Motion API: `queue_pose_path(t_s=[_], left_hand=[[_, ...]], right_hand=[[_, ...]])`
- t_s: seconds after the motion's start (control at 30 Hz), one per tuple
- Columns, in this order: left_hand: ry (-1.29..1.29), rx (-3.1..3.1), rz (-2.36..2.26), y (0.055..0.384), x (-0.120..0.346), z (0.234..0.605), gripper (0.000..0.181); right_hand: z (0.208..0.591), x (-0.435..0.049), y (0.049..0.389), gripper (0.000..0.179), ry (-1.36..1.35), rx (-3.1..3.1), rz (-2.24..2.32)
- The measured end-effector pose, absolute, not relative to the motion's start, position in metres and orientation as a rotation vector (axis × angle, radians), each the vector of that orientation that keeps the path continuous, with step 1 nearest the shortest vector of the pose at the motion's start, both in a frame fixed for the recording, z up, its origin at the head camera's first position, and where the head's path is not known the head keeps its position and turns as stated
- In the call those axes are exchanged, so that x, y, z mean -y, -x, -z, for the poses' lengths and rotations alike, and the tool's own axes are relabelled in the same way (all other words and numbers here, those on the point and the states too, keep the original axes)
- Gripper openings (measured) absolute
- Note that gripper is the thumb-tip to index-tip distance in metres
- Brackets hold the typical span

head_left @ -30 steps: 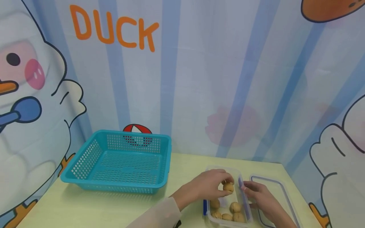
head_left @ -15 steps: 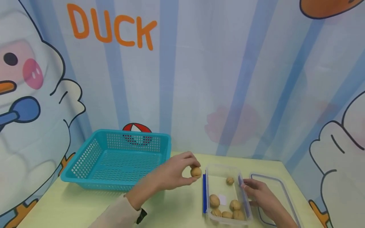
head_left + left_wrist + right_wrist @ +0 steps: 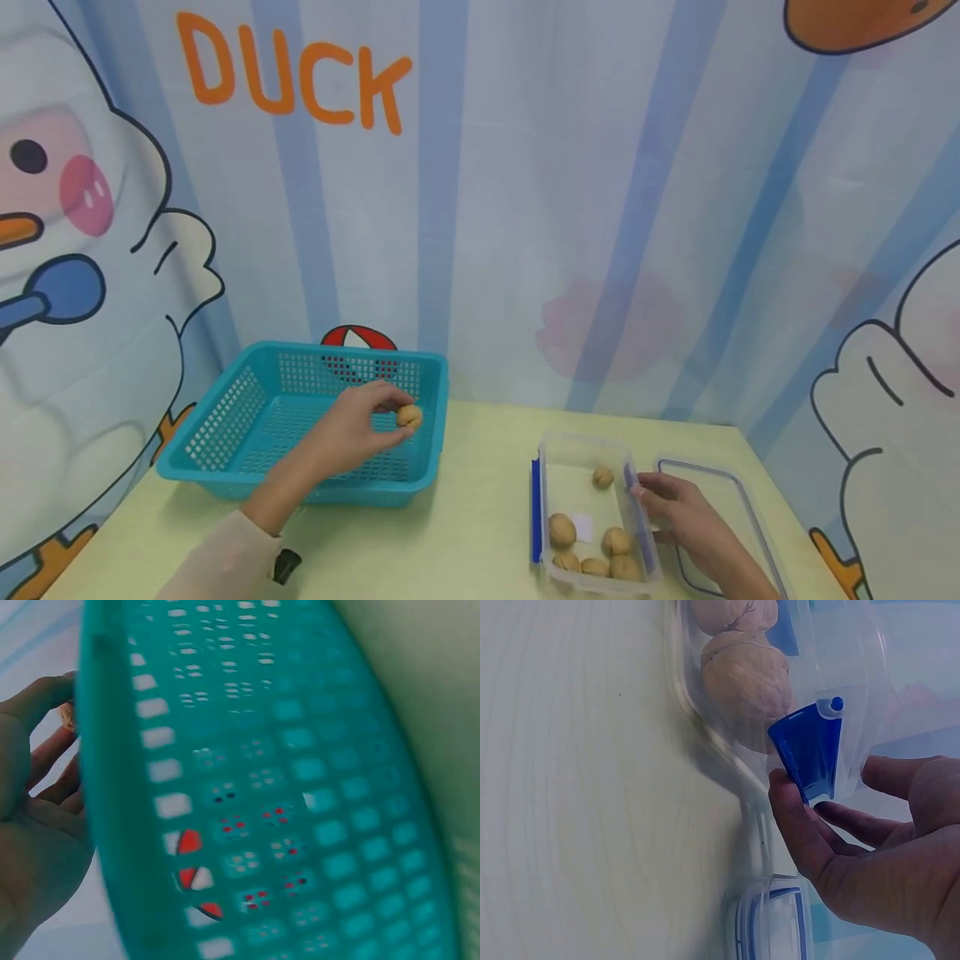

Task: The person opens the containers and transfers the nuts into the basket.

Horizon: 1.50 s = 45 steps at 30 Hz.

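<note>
In the head view, my left hand (image 3: 348,433) pinches a walnut (image 3: 408,417) between thumb and fingertips, over the right part of a turquoise plastic basket (image 3: 210,477). The left wrist view has the basket's perforated wall in front, partly hiding the fingers and that walnut (image 3: 67,717). My right hand (image 3: 693,525) grips the side of a clear plastic food container (image 3: 543,508), fingers beside its blue locking flap (image 3: 810,750). Several walnuts (image 3: 562,531) lie in the container, mostly at its near end, with one smaller walnut (image 3: 603,477) farther back.
A clear lid (image 3: 738,483) with a bluish seal lies on the table right of the container, partly behind the right hand. The pale yellow table (image 3: 487,467) spans between basket and container. Behind stands a striped curtain (image 3: 510,208) with duck pictures.
My left hand has lifted the walnut out of the container and carried it leftward to above the basket. The right hand stays at the container's side.
</note>
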<state>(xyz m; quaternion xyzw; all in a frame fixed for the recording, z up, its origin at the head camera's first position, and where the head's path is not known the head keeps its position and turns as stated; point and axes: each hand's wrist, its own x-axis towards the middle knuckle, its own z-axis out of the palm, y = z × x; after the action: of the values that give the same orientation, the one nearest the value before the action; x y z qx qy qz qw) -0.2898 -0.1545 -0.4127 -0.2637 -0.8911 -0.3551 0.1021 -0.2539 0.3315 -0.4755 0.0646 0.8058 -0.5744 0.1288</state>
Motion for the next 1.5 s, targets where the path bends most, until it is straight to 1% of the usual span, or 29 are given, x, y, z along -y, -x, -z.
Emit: queue_pose_path(t_s=[0.17,0.4,0.87,1.0,1.2,1.3,1.5], left_hand=[[0.699,2.701,1.034,0.296,0.165,0.43,0.029],[0.69,2.754,1.015,0.304,0.169,0.445,0.027],[0.718,2.83,0.979,0.306,0.168,0.45,0.029],[0.718,2.838,0.979,0.305,0.167,0.448,0.03],[0.782,2.831,0.953,0.305,0.168,0.449,0.022],[0.775,2.841,0.959,0.305,0.169,0.45,0.021],[0.701,2.809,0.95,0.305,0.165,0.446,0.031]], right_hand=[[0.475,-0.331,0.256,0.065,-0.191,-2.352,1.666],[0.474,-0.33,0.256,0.068,-0.197,-2.341,1.664],[0.477,-0.333,0.255,0.064,-0.198,-2.354,1.668],[0.477,-0.334,0.255,0.065,-0.209,-2.357,1.665],[0.478,-0.334,0.255,0.066,-0.213,-2.353,1.666],[0.478,-0.333,0.255,0.065,-0.207,-2.352,1.67],[0.477,-0.332,0.255,0.066,-0.205,-2.351,1.671]])
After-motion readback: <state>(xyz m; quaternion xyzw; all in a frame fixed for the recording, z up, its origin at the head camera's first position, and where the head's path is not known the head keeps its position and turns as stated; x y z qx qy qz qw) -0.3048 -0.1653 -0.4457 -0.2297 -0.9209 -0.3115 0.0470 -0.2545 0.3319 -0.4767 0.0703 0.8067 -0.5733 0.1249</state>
